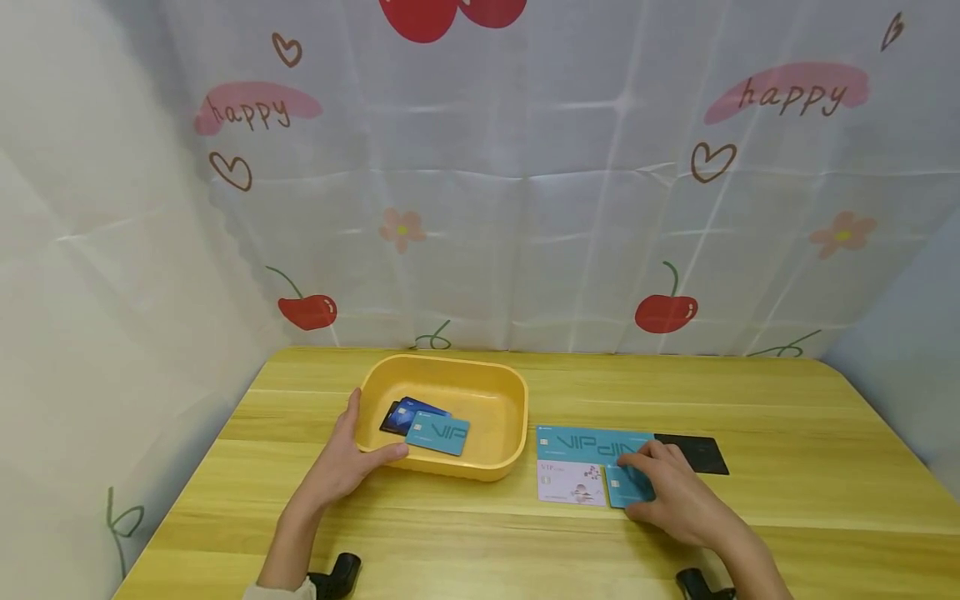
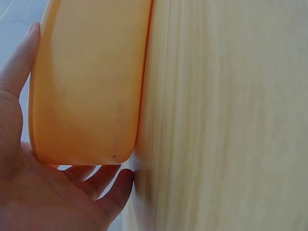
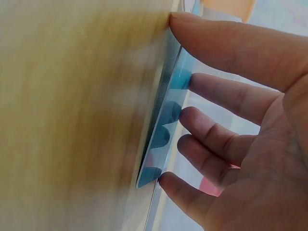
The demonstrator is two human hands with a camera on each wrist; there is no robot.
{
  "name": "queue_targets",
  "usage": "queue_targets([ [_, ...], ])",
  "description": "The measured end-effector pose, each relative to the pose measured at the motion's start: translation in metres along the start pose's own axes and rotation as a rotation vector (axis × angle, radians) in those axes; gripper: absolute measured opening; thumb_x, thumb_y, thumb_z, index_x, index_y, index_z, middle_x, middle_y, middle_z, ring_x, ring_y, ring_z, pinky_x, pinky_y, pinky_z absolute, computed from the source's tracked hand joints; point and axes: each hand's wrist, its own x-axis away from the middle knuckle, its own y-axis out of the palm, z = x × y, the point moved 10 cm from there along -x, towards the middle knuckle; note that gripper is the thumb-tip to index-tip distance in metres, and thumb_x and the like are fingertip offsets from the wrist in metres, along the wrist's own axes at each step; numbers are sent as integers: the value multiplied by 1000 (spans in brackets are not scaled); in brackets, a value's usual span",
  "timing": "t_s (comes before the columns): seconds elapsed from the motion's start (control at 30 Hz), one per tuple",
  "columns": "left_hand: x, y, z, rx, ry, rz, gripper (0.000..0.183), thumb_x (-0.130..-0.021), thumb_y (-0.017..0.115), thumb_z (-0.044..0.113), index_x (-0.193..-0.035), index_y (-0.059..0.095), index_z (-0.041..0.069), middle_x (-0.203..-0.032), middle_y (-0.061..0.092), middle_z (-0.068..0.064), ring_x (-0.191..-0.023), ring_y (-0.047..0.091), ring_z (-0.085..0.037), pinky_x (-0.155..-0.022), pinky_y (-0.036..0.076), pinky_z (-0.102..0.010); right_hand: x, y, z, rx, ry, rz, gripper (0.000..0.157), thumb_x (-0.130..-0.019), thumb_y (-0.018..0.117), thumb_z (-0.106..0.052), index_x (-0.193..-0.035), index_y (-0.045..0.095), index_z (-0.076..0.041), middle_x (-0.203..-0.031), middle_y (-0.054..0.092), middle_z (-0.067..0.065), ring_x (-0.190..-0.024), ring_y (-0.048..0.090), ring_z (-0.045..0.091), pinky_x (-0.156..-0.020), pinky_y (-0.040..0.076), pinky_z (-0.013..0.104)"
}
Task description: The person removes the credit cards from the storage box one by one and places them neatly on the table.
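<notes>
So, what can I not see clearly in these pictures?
Head view: black item in yellow tray, mostly covered by dark blue card.
Head view: part of lower teal card, under right hand.
Head view: fine print on pink card, too small.
Left wrist: tray, cut by top edge.

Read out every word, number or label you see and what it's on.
"happy", twice: patterned cloth.
"VIP": teal card in the yellow tray.
"VIP": teal card just right of the tray.
"VIP", upside down: teal card beside that one.
"VIP": pale card.
Too small or covered to read: finer print on these cards, the dark blue card and the teal card at the right hand.
</notes>
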Motion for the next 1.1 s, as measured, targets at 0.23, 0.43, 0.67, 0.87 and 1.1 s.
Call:
queue_targets([
  [0.23,-1,0,1,4,9,1,120,-83,78,42,-157,-10,8,-162,0,-22,-146,9,-41,-114,11,-60,0,-1,2,-17,11,2,52,-73,88,-21,-119,70,-7,-106,51,2,-101,39,27,-82,40,43],
  [0.43,0,1,1,2,3,1,120,-83,78,42,-157,-10,8,-161,1,-23,-145,11,-41,-114,12,-60,1,1,5,-22,27,-14,53,-73,88,-26,-121,70,-10,-108,50,3,-103,39,28,-83,40,44],
  [0.67,0,0,1,7,-1,-2,120,-83,78,42,-158,-10,9,-161,1,-23,-145,11,-41,-114,11,-60,1,2,5,-25,19,-7,52,-75,87,-27,-122,70,-13,-109,50,3,-102,39,27,-82,40,44],
  [0.87,1,0,4,3,8,-6,120,-84,78,42,-157,-10,7,-161,1,-25,-145,10,-43,-114,11,-61,2,0,4,-34,20,10,46,-75,87,-25,-116,69,-16,-108,51,3,-103,40,28,-84,41,46],
  [1.1,1,0,4,9,8,-2,119,-84,78,40,-157,-10,8,-161,0,-24,-145,9,-42,-114,11,-61,1,-1,4,-29,28,21,42,-74,88,-24,-112,69,-19,-108,51,3,-103,39,29,-84,41,46],
])
